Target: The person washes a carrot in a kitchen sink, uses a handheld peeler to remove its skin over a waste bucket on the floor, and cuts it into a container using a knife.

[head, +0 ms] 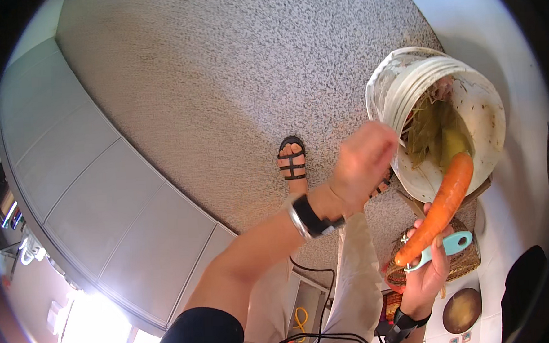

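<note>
My right hand grips a large orange carrot together with a Y-shaped peeler with a light turquoise handle. The carrot slants up and its thick end overlaps the mouth of a white plastic bucket. Inside the bucket lie vegetable scraps, with dry stalks, leaves and something yellow-green among them. Beside the bucket's left rim is my left hand, curled and blurred. Whether it holds anything is hidden.
A row of grey cabinets curves along the left. Speckled flooring lies around my sandalled foot. Below the peeler sits a woven basket, near a round brown object. Black cables cross before my legs.
</note>
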A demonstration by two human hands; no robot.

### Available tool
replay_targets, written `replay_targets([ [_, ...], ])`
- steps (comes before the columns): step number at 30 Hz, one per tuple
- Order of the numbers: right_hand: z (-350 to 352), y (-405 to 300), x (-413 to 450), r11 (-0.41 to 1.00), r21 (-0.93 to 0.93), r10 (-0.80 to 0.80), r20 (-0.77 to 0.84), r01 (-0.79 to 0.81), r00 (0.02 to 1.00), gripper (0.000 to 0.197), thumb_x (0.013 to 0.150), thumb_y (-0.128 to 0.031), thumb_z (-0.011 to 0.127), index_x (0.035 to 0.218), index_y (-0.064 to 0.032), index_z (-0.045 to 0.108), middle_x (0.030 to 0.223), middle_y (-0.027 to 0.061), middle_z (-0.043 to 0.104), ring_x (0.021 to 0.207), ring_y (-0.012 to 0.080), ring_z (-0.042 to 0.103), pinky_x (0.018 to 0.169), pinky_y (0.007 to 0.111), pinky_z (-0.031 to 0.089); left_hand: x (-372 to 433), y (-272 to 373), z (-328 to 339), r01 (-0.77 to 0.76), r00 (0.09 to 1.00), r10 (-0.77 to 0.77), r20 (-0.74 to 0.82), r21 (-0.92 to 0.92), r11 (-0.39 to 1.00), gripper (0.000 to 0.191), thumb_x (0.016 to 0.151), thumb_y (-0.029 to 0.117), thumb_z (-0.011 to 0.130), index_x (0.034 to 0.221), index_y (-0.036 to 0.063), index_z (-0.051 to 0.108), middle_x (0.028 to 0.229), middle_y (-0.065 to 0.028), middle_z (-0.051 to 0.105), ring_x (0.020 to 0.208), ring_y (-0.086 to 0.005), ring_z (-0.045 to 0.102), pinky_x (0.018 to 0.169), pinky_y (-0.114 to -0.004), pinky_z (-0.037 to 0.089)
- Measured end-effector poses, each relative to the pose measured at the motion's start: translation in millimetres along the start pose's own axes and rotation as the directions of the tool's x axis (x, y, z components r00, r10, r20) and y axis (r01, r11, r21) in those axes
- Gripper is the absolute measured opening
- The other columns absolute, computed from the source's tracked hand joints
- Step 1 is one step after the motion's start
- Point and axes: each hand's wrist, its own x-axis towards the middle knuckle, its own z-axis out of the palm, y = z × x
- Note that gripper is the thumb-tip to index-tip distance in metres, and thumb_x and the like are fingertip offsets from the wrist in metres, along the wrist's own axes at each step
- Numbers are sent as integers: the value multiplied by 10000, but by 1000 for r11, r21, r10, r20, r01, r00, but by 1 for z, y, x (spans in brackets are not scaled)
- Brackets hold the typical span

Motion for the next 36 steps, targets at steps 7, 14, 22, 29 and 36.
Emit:
replay_targets([
  [7, 1, -15, -12, 999, -33, -24, -36, 23, 999, 325, 863, -152, 663, 1124, -32, 510, 1228, 183, 550, 874, 238, 612, 497, 234, 462, 32, 68, 38, -249, 951, 187, 246, 253, 935, 403, 800, -9, 541, 1203, -21, 530, 1316, -227, 460, 1164, -346, 533, 997, -419, 423],
  [14, -6, -29, -14, 997, 70, -14, -14, 15, 1000, 166, 840, -61, 684, 912, -69, 535, 1141, 204, 598, 935, 244, 633, 477, 236, 453, 46, 65, 56, 12, 915, -126, 384, 286, 958, 79, 758, 55, 622, 836, 63, 637, 872, -129, 631, 847, -317, 621, 717, -393, 502],
  [22, -8, -37, -17, 1000, 9, -29, -3, 29, 1000, 197, 829, -104, 714, 939, -70, 553, 1019, 161, 665, 800, 186, 666, 531, 212, 483, 23, 101, 48, 567, 785, -468, 407, -167, 807, 253, 920, 181, 596, 1122, 31, 573, 1034, -81, 617, 960, -199, 607, 783, -353, 493],
  [29, 7, -32, -16, 993, -28, -118, 13, 118, 993, 241, 836, -176, 739, 993, -35, 624, 945, 63, 673, 829, 132, 648, 670, 251, 525, -6, 135, 53, 862, 498, -677, 542, -219, 458, 466, 995, 391, 430, 1212, -18, 475, 1044, -121, 592, 805, -173, 627, 734, -300, 548],
  [36, -4, -61, -22, 969, 146, -202, 15, 198, 979, 248, 841, -267, 741, 890, -75, 591, 745, 12, 592, 592, 105, 545, 594, 287, 482, 11, 137, 43, 925, 309, -825, 473, -350, 146, 477, 1000, 420, 330, 1039, -10, 533, 786, -101, 591, 604, -196, 568, 544, -312, 511],
])
